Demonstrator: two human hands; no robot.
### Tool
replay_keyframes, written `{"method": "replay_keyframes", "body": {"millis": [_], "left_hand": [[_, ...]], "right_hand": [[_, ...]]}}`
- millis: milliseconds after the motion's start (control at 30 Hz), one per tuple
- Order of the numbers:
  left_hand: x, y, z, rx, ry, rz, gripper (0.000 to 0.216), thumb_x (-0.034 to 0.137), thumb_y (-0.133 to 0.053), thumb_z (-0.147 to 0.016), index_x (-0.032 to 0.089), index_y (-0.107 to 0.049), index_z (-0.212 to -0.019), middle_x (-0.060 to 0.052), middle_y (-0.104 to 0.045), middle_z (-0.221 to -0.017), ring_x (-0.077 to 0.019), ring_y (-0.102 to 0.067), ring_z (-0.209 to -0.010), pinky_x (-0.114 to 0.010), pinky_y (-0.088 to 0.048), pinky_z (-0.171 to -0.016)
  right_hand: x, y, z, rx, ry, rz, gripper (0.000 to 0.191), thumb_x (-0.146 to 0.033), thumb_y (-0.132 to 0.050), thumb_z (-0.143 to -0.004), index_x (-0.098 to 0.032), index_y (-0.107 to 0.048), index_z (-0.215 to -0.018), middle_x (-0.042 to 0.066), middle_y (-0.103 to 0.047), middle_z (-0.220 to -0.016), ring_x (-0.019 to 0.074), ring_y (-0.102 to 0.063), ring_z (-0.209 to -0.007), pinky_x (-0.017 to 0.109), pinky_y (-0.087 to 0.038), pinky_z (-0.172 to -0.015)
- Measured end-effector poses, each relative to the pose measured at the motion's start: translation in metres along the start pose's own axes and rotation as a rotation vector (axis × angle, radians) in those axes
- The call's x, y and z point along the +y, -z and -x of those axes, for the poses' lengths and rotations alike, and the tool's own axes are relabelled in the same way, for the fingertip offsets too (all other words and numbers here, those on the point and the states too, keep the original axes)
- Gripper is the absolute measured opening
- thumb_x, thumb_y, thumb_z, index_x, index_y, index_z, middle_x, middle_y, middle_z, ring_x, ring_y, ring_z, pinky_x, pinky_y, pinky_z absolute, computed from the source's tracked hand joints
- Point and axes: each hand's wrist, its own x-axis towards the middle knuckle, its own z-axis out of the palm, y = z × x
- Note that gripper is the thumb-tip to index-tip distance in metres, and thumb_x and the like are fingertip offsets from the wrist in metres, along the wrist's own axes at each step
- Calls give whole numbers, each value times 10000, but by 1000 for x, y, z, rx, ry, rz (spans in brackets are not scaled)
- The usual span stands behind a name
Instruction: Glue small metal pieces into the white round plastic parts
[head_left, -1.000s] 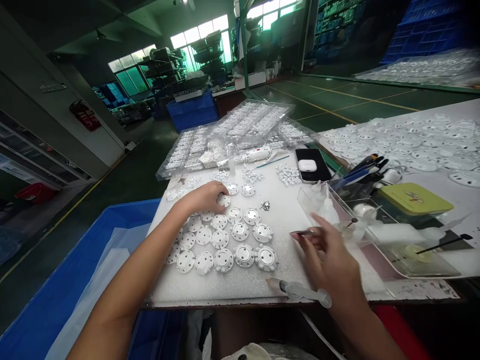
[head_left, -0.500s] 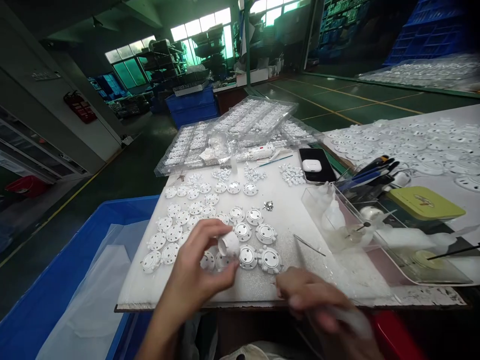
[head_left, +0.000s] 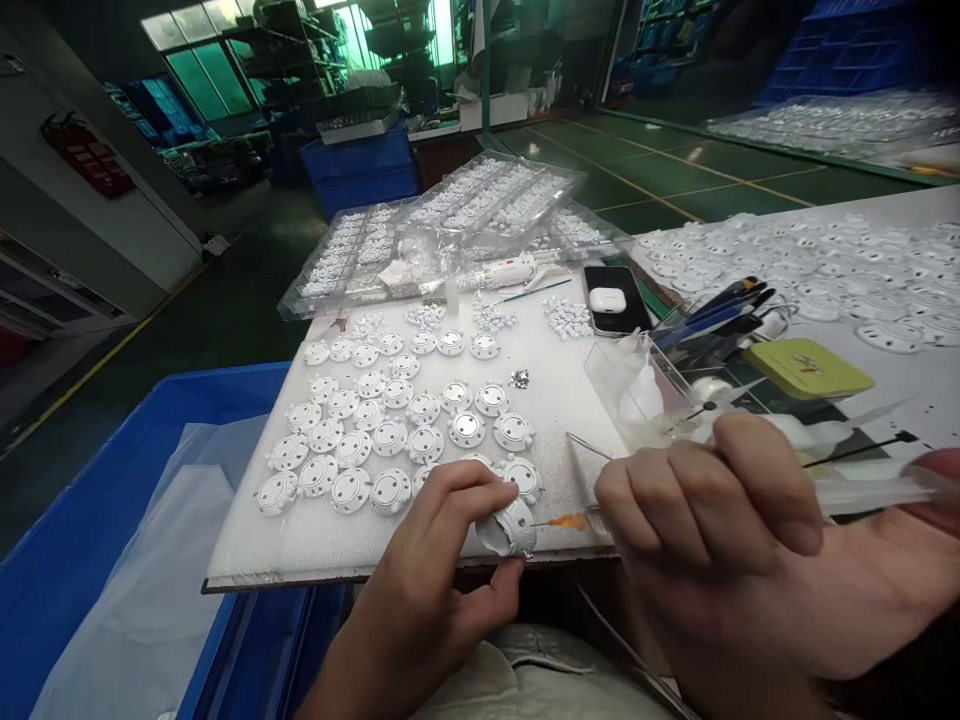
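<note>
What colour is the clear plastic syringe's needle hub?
The needle hub is orange, clearest in the head view.

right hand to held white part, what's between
In the head view, the syringe's front end, with orange hub and needle, lies between the right hand and the held white part; tip contact is unclear.

Tilted white part [head_left: 510,528] beside orange-tipped syringe [head_left: 571,521]

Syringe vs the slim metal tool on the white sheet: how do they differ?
Pose: the syringe is gripped in the right hand; the slim metal tool lies on the white sheet.
Look: the syringe is translucent with an orange hub; the slim metal tool is plain grey.
Shared: both are partly hidden by the right hand.
</note>
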Motion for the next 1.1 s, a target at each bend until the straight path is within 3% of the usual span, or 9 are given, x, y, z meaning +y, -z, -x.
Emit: {"method": "replay_keyframes", "body": {"millis": [100, 167, 367, 567, 667, 800, 1100], "left_hand": [[1, 0, -1, -3, -21, -5, 513, 37, -668, -869, 216, -516, -1325, -55, -582, -1216, -143, -602, -1164, -213, -487, -1061], [2, -1, -2, -10, -23, -6, 513, 39, -669, -870, 218, -516, -1325, -59, -587, -1211, -151, -606, -1157, -227, -500, -1055], [4, -1, -1, -20, -21, -18, 499, 50, -652, -886, 229, -515, -1331, -71, -597, -1216, -167, -621, -1152, -255, -529, -1044], [4, 1, 2, -36, -21, -40, 479, 61, -645, -897, 221, -517, -1330, -74, -595, -1227, -164, -617, -1178, -238, -517, -1061], [4, 1, 2, -36, -19, -41, 473, 63, -649, -898, 216, -521, -1328, -72, -593, -1237, -155, -610, -1193, -220, -500, -1078], [5, 1, 1, -27, -19, -38, 477, 63, -652, -898, 219, -523, -1330, -79, -597, -1237, -168, -620, -1184, -244, -527, -1056], [4, -1, 0, -44, -35, -38, 466, 75, -644, -911, 205, -521, -1342, -80, -590, -1246, -160, -606, -1202, -223, -499, -1081]], "right_hand": [[0, -8, -6, 78, -56, -517, 495, -633, -352, -907, -243, -261, -618, -81, -98, -366, 111, -108, -306, 302, -248, -377], [-1, -10, -6, 72, -81, -572, 487, -617, -410, -882, -243, -268, -604, -78, -117, -360, 109, -118, -305, 310, -250, -380], [-20, -16, -14, 98, -178, -305, 584, -560, -583, -811, -246, -177, -532, -78, 4, -319, 127, -80, -287, 330, -238, -333], [-26, -19, -15, 112, -144, -262, 598, -601, -453, -912, -233, -169, -536, -68, 32, -336, 122, -32, -300, 327, -226, -318], [-20, -13, -5, 93, -100, -295, 547, -587, -387, -952, -228, -214, -577, -71, -29, -359, 118, -67, -308, 317, -270, -349], [-13, -4, 5, 178, -87, -255, 503, -622, -365, -931, -240, -267, -618, -77, -125, -382, 105, -77, -300, 307, -284, -358], [-13, -13, -1, 179, -63, -144, 554, -667, -355, -918, -246, -194, -597, -83, -49, -348, 124, -70, -275, 320, -275, -328]]}}
